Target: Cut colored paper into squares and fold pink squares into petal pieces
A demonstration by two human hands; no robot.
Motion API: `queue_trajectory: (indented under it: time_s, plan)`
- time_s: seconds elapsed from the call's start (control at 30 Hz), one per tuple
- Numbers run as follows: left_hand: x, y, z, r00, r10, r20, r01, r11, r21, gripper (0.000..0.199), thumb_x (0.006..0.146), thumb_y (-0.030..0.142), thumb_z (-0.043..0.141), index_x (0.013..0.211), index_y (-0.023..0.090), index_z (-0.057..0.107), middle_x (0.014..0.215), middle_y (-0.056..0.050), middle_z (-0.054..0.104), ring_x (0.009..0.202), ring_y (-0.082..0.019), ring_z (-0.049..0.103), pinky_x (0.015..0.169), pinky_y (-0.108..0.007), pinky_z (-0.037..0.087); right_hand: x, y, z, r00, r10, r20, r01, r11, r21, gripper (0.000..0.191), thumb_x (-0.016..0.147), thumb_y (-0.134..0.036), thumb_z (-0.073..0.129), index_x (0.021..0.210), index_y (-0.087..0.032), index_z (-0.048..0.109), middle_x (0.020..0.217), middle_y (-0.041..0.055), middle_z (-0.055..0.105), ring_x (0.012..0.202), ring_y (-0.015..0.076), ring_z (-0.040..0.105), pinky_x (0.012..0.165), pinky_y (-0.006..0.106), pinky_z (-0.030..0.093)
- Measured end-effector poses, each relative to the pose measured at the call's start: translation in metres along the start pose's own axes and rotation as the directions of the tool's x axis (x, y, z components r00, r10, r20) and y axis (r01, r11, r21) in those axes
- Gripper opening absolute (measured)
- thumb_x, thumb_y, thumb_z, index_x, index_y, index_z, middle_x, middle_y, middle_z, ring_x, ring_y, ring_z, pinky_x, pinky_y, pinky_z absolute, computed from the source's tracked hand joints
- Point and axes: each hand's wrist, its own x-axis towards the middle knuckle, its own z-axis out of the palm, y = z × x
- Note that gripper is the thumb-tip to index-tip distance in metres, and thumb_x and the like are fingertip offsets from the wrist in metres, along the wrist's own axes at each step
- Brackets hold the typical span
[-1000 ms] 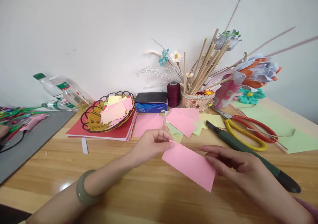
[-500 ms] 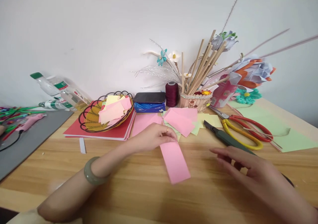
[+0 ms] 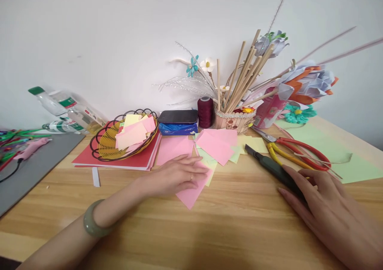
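My left hand lies flat with fingers stretched out over a pink paper rectangle on the table, covering part of it. On the right, my right hand has thumb and index finger on either side of a dark green handled tool with a blackish tip; the palm hides its rear end. More pink paper and pale green and yellow sheets lie just beyond my left hand. Close to my right hand are scissors with a red and a yellow handle.
A woven basket with paper pieces sits on red sheets. Behind stand a phone-like black slab on a blue packet, a maroon thread spool and a pot of sticks. Plastic bottles lean at left.
My left hand has gone from pinching the pink rectangle's far edge to lying flat over it, and that paper has shifted left. My right hand has moved right onto the green tool.
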Motion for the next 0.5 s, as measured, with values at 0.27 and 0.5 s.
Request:
queue_trajectory:
  time_s: [0.27,0.5]
  plan:
    - [0.005,0.010,0.019,0.990,-0.126,-0.060,0.136,0.968,0.210,0.039,0.093,0.036,0.040,0.129,0.020,0.043,0.137,-0.003,0.042,0.135,-0.022,0.020,0.110,-0.051,0.007,-0.005,0.003,0.006,0.998,-0.045,0.035,0.045,0.999,0.010,0.054,0.089,-0.047,0.025,0.126,-0.010,0.040,0.102,0.0150,0.051,0.096,0.0297,0.052,0.086,0.045,0.043]
    - [0.013,0.019,0.033,0.993,-0.102,-0.051,0.113,0.945,0.308,0.042,0.095,0.030,0.035,0.131,0.008,0.040,0.140,-0.012,0.036,0.131,-0.020,0.030,0.110,-0.037,0.023,-0.029,-0.011,0.005,0.999,-0.032,0.024,0.027,0.979,0.204,0.049,0.084,-0.048,0.040,0.128,-0.027,0.041,0.104,0.0086,0.056,0.085,0.0251,0.063,0.065,0.032,0.054]
